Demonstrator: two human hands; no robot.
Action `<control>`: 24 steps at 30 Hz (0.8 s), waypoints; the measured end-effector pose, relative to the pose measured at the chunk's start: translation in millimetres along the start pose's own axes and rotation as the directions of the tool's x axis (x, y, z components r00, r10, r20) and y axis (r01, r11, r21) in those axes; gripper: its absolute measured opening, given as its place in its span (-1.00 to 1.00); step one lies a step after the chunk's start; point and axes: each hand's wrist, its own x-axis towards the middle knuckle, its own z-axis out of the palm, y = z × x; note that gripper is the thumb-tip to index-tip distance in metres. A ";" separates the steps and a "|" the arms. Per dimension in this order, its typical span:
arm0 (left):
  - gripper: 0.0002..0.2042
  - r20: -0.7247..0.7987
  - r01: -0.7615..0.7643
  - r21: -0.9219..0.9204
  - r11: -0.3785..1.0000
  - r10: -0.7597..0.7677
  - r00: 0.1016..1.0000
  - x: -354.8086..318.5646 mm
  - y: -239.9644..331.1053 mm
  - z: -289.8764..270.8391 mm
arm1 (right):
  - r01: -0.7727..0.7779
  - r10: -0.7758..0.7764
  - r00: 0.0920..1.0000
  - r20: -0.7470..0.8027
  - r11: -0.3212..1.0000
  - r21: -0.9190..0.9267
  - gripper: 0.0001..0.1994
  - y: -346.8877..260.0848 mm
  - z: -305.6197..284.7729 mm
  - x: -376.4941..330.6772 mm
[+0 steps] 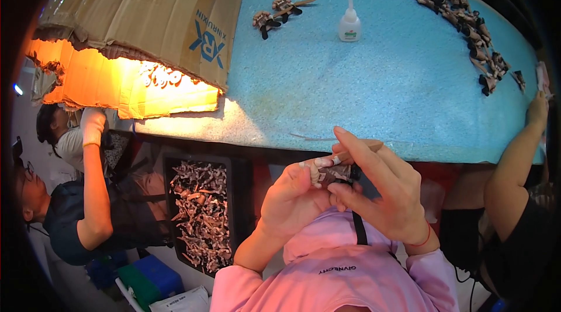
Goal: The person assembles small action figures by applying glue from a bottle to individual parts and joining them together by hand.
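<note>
Just over the table's near edge, a small painted figurine (pixel 327 175) in beige, brown and black is held between my hands. A flat brown blade-shaped piece (pixel 365 150) lies along its upper side. My left hand (pixel 295 198) pinches the figurine from the left, thumb on top. On the other side, my right hand (pixel 391 198) closes thumb and fingers around the dark end and the blade. My fingers partly cover the figurine. Farther back on the blue table covering (pixel 304 78) stands a white glue bottle (pixel 349 28) with a thin nozzle.
Two similar figurines (pixel 266 21) lie back left. Several more form a row (pixel 461 19) along the right. A torn cardboard box (pixel 158 14), lit orange inside, covers the left. Below it sits a black crate (pixel 239 212) of small parts. Co-workers' arms (pixel 94 189) reach in from both sides.
</note>
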 end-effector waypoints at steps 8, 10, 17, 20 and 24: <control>-0.39 -0.069 0.036 0.172 0.984 -0.024 0.997 0.6 1.1 6.9 | -0.011 0.009 0.999 0.037 0.998 0.063 -0.39 -1.6 -7.1 -1.5; -0.39 -0.087 0.043 0.228 0.973 -0.023 0.996 0.8 2.1 10.7 | -0.045 0.030 0.996 0.080 0.981 0.187 -0.40 -1.0 -11.3 -2.2; -0.47 -0.072 -0.101 0.712 0.695 0.216 0.974 1.9 -1.9 22.1 | -0.124 0.130 0.991 0.016 0.886 0.447 -0.27 8.2 -7.1 -15.6; -0.50 -0.015 -0.146 0.893 0.426 0.350 0.937 1.2 -4.0 25.9 | -0.260 0.298 0.953 0.056 0.705 0.660 -0.21 2.8 0.6 -13.0; -0.52 0.190 -0.213 0.977 0.018 0.386 0.902 -0.3 0.2 21.0 | -0.322 0.325 0.935 0.141 0.614 0.721 -0.20 1.9 5.4 -12.5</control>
